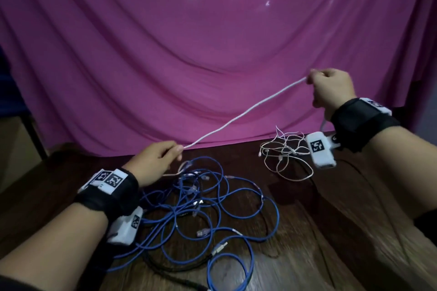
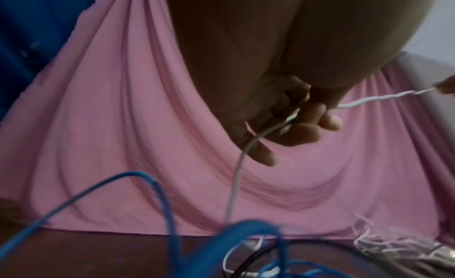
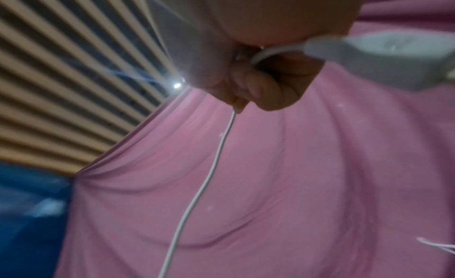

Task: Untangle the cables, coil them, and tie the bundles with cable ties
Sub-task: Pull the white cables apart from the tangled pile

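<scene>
A white cable is stretched taut in the air between both hands. My left hand pinches its lower end just above the table; in the left wrist view the white cable runs through its curled fingers and drops to the table. My right hand is raised at the right and grips the upper end; the white cable hangs below its fist, with a white plug beside it. A tangle of blue cables lies on the dark wooden table.
A heap of thin white wires lies at the table's back right. A black cable runs under the blue tangle near the front edge. A pink cloth hangs behind the table.
</scene>
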The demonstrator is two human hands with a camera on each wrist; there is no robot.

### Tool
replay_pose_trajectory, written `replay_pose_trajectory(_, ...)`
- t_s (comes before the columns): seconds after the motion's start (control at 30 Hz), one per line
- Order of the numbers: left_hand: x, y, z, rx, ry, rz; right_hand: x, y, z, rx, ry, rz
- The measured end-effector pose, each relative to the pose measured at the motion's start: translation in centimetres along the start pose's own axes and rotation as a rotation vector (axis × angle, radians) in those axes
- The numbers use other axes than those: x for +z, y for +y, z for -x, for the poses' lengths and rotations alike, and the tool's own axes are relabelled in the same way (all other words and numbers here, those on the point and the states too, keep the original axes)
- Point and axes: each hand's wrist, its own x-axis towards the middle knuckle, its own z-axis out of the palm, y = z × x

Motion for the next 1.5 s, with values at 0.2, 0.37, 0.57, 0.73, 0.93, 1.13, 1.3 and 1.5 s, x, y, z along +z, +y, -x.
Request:
replay_pose_trajectory(0.2, 0.1, -0.3, 0.1, -0.048, 0.057, -0.091, 0.4, 2.2, 1.2, 0.037, 0.001, -0.038)
replay_pose_trajectory(0.37, 2.3, 5.8, -2.1, 0.105, 0.098, -0.107, 6.6, 0.6, 10.4, -0.467, -0.63, 0.278)
replay_pose_trajectory(0.57, 2.0, 8.3, -2.3, 0.131, 0.131, -0.045, 8.9, -0.3, 14.7, -0.642, -0.854, 0.442)
replay_pose_trajectory(0.73, 1.5, 7.1, -0.9, 0.135, 0.113, 0.016, 7.5, 0.3, 13.7, -0.712, -0.814, 0.457)
replay_pose_trajectory(0.93, -0.5, 4.3, -0.1, 0.082, 0.191, -0.001, 4.5, 1.5, 7.0, -0.472, -0.423, 0.497)
replay_pose_trajectory(1.13, -0.7, 2.3, 0.1, 0.031, 0.095, -0.029, 3.6, 3.6, 4.4, -0.276, -0.245, 0.507)
replay_pose_trajectory(1.3, 0.1, 2.7, 0.5, -0.005, 0.065, -0.026, 4.8, 2.9, 5.7, -0.164, -0.219, 0.278)
replay_pose_trajectory(1.5, 1.4, 7.4, -0.7, 0.061, 0.018, -0.046, 8.4, 0.1, 13.2, -0.49, -0.788, 0.254)
